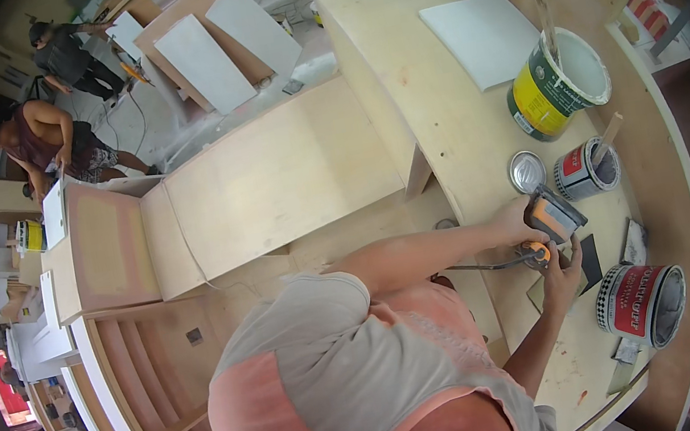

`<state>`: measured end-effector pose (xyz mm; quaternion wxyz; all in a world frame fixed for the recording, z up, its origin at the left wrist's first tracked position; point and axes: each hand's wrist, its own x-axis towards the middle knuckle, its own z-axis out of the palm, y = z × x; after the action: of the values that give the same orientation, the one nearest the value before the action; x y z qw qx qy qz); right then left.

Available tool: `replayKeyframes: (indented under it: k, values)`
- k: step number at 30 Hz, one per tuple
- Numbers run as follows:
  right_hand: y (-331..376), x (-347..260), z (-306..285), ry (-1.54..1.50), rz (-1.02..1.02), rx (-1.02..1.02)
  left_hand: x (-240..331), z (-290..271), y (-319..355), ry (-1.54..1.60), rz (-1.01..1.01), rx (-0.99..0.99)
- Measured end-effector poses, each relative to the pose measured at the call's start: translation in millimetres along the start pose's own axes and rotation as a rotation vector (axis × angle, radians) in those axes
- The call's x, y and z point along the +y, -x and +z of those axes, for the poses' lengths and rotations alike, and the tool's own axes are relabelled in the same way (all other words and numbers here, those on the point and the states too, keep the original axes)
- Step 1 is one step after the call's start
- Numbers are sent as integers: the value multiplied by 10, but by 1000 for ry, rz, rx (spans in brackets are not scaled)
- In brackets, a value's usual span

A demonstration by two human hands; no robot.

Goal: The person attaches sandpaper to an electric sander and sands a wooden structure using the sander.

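Note:
My left hand is wrapped around an orange and black corded power tool that looks like a sheet sander. It is held tilted above the wooden worktop, its black cable running left past my body. The fingers of my right hand close on its round orange end. A dark square sheet, perhaps sandpaper, lies under the right hand, with a greenish sheet partly hidden beside it. Just beyond the tool are an opened can with a stick in it and a round metal lid.
A green and yellow bucket holds a long stick. Another red-labelled can stands near right. White panels lie on the worktop's far end. A lower wooden bench extends left. Two people work at far left.

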<state>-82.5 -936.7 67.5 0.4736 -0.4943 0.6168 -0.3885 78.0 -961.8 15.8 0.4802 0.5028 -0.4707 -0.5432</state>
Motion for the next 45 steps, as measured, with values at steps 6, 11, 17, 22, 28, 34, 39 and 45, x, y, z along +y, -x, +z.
replayKeyframes:
  k: [6, 11, 17, 22, 28, 34, 39, 45]
  values:
    - [-259, 82, -41, 180, -213, 134, 255, -12, 9, -217, 4, 58]
    - [-459, 220, -108, -22, -105, 35, 251, -32, 9, -303, 19, 173]
    - [-543, 163, -236, -106, -77, -131, 340, -130, -29, -396, -27, 89]
    - [-642, 180, -318, 41, -181, -117, 149, -17, -56, -352, 164, 293]
    - [-646, 95, -316, 100, -196, -136, 122, -111, -235, -326, 179, 204]
    - [-696, 174, -343, 45, -163, -160, 116, -94, -242, -358, 159, 210]
    - [-618, 85, -274, 41, -163, -89, 157, -75, -186, -335, 151, 207]
    - [-499, 149, -137, 158, -266, 140, 161, 199, 95, -238, 147, 266]
